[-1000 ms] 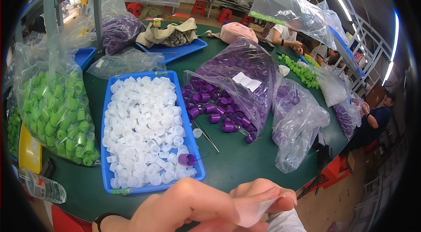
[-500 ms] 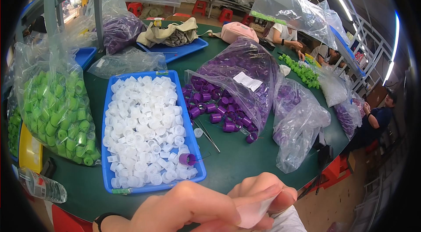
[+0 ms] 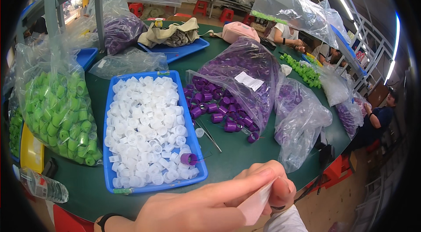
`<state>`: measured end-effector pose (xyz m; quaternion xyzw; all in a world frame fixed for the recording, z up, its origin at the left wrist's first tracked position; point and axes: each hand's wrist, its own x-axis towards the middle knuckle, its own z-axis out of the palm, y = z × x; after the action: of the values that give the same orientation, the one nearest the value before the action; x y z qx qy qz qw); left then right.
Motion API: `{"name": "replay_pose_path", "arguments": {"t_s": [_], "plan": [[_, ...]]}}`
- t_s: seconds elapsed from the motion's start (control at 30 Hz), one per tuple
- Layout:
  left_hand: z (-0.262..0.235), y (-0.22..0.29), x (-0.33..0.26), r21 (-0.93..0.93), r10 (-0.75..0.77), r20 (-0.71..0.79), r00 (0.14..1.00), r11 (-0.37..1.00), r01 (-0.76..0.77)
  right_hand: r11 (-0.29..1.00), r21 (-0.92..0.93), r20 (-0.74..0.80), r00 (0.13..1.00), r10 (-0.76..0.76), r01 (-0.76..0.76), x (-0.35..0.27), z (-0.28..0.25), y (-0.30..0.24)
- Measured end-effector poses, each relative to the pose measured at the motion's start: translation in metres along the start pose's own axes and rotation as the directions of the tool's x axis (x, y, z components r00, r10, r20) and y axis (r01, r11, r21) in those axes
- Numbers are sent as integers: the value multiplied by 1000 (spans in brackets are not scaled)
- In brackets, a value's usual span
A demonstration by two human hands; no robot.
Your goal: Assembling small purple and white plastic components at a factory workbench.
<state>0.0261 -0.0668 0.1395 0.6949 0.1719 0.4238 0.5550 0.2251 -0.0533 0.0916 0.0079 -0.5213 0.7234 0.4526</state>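
a thin white piece pinched between two hands before the green table

the left hand (image 3: 193, 208) and the right hand (image 3: 280, 186) were together, low in front of the green table (image 3: 245, 157), just off its near edge. both were closed on the white piece (image 3: 255, 205), a thin, slightly see-through sheet, whose top edge ran up beneath the right hand's fingertips and whose lower corner poked out below. the left forefinger stretched across toward the right hand. whether anything else sat inside the grip could not be told, since the fingers hid it.

the step in hand, judging by the pose, was close fingertip work on that sheet. the next move seemed to call for a light, even pinch from both sides, as so thin a piece looked easy to crease or tear.

the blue tray (image 3: 200, 171) lay beyond the hands along the near edge, heaped with white cups (image 3: 147, 131); one purple cap (image 3: 188, 158) rested near its near right corner. just outside its right edge lay a single white cup (image 3: 199, 132) and a pair of tweezers (image 3: 210, 135). farther in, loose purple caps (image 3: 219, 109) spilled from a clear bag. toward the table's left edge stood a bag of green caps (image 3: 59, 113), with a plastic bottle (image 3: 46, 187) at the near left corner.
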Motion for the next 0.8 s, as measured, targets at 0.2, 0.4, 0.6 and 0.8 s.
{"name": "replay_pose_path", "arguments": {"t_s": [0.2, 0.4, 0.6, 0.8], "plan": [[2, -35, 0, 217, 396, -110, 912, 905, -367, 981, -177, -55, 996, 65, -74, 12, 4, -5], [13, -3, -8, 376, 209, -238, 948, 920, -109, 973, -156, -195, 971, 140, -172, 9, 9, -10], [-1, -19, -8, 445, 419, -156, 894, 838, -315, 941, -302, -247, 966, 78, -153, 11, 8, -7], [0, -49, -4, 527, 672, -30, 740, 640, -559, 971, -202, -293, 954, 66, -130, 13, 8, -6]]}}
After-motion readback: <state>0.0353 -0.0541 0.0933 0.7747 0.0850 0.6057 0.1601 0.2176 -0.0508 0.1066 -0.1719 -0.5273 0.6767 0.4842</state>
